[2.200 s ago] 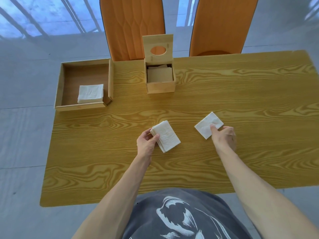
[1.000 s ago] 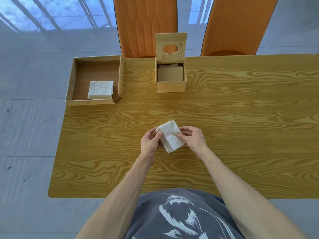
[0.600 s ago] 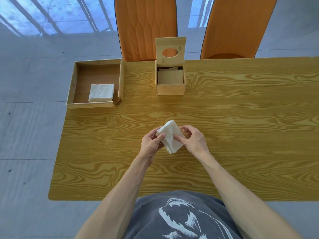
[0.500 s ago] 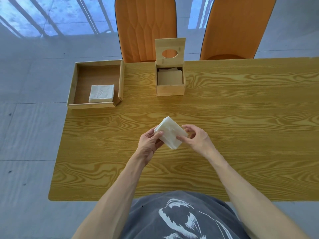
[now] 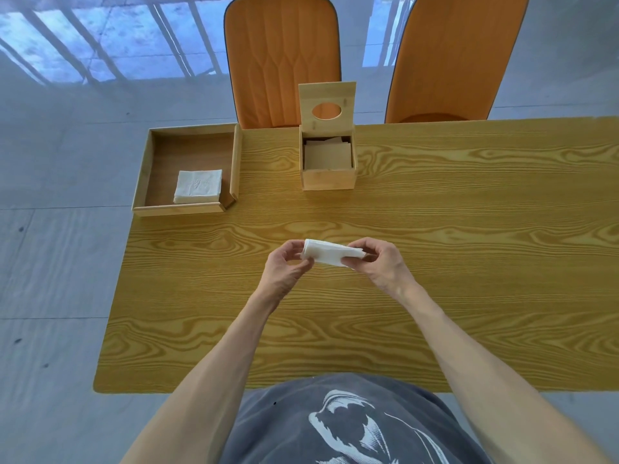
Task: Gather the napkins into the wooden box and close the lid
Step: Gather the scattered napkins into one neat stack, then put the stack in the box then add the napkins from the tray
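Head view: both hands, left hand [image 5: 284, 266] and right hand [image 5: 380, 262], pinch a white napkin stack [image 5: 331, 256] between them above the surface [image 5: 469, 262]. Beyond them stands the wooden box [image 5: 328, 177], lid [image 5: 327, 105] raised; far-left tray [image 5: 191, 209] holds 1 more napkin pile [image 5: 198, 185].

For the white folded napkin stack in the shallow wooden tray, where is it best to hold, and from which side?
Probably pinch the white folded napkin stack by its left and far edges, coming from above: it lies flat in the near right corner of the shallow wooden tray, whose walls crowd its other edges.
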`<action>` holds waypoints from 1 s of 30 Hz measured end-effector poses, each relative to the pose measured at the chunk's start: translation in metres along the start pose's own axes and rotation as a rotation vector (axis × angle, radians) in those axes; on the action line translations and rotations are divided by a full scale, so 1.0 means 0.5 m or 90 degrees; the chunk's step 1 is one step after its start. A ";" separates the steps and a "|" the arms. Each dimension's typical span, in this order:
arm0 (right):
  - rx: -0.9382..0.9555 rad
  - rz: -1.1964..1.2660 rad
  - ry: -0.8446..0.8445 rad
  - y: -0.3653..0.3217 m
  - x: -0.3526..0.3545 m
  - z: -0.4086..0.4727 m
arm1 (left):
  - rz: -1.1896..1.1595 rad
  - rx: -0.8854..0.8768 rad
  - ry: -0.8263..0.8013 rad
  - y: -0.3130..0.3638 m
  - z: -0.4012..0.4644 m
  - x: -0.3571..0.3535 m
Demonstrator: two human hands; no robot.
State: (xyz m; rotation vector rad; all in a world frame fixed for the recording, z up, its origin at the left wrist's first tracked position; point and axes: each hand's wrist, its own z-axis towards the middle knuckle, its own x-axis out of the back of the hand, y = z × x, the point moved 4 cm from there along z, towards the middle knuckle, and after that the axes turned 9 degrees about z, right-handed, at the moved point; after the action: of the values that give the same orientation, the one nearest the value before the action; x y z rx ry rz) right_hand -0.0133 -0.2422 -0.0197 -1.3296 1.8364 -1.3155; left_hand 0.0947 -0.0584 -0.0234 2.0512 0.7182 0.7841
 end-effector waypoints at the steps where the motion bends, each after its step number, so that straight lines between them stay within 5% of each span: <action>1: 0.017 -0.044 0.001 0.000 -0.001 0.000 | 0.079 -0.014 0.013 0.001 0.001 0.002; 4: 0.036 -0.156 -0.014 0.010 -0.006 -0.005 | 0.248 -0.043 0.022 0.000 0.004 -0.002; 14: 0.047 -0.091 0.028 0.015 -0.010 -0.013 | 0.091 -0.030 0.008 -0.008 0.007 -0.007; 30: 0.080 -0.052 0.058 -0.061 0.030 0.066 | 0.103 -0.092 0.003 0.078 0.086 0.030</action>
State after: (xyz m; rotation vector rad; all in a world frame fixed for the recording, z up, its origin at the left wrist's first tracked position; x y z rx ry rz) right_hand 0.0208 -0.2710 -0.0031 -1.3100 1.7425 -1.5321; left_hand 0.1442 -0.0884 -0.0078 1.9942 0.4877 0.9062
